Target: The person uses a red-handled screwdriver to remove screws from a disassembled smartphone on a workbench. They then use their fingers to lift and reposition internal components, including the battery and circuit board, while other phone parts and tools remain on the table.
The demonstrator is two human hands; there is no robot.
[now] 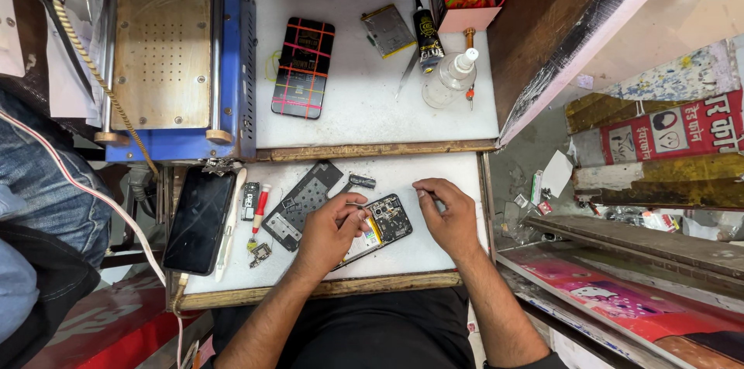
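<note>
The left hand [325, 233] rests its curled fingers on an opened phone [380, 228], pinning it to the white work surface [434, 249]. Just right of that grip, the right hand [449, 214] pinches a thin tool [425, 194], too small to identify. Left of the held phone lie a dark inner frame [302, 202], a red-handled screwdriver [260, 205] and, farther off, a black phone [199, 220].

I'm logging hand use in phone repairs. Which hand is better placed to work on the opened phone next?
Probably the left hand: it already rests on the opened phone. The right hand sits beside it, pinching something small.
</note>
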